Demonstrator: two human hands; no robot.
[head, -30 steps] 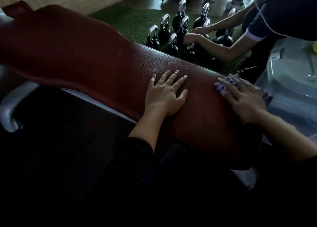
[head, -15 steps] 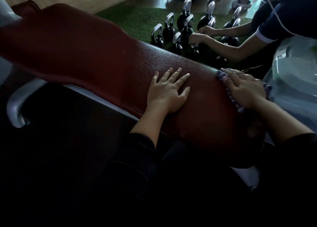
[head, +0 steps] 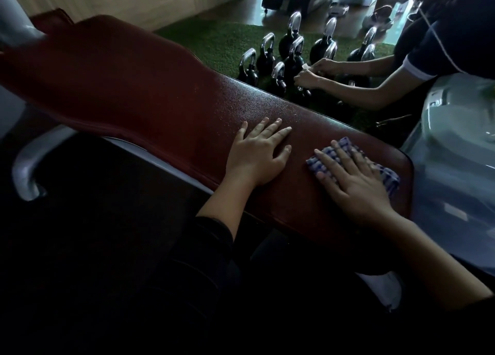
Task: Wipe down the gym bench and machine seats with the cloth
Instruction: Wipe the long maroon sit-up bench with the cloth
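Left hand [head: 258, 156] lay flat, fingers spread, on red padded bench [head: 150, 100]. Right hand [head: 353, 177] pressed checked cloth [head: 345, 147] flat near bench end. Kettlebells [head: 292, 51] stood on green turf [head: 222, 43] behind.

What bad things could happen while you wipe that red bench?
The cloth sits near the end of the red bench, under the flat right hand; a long stroke that way might push it off the edge. The left hand rests flat on the pad, so the spot beneath it could go unwiped. Another person's hands work among the kettlebells just beyond the bench, so a wide sweep might bump them.
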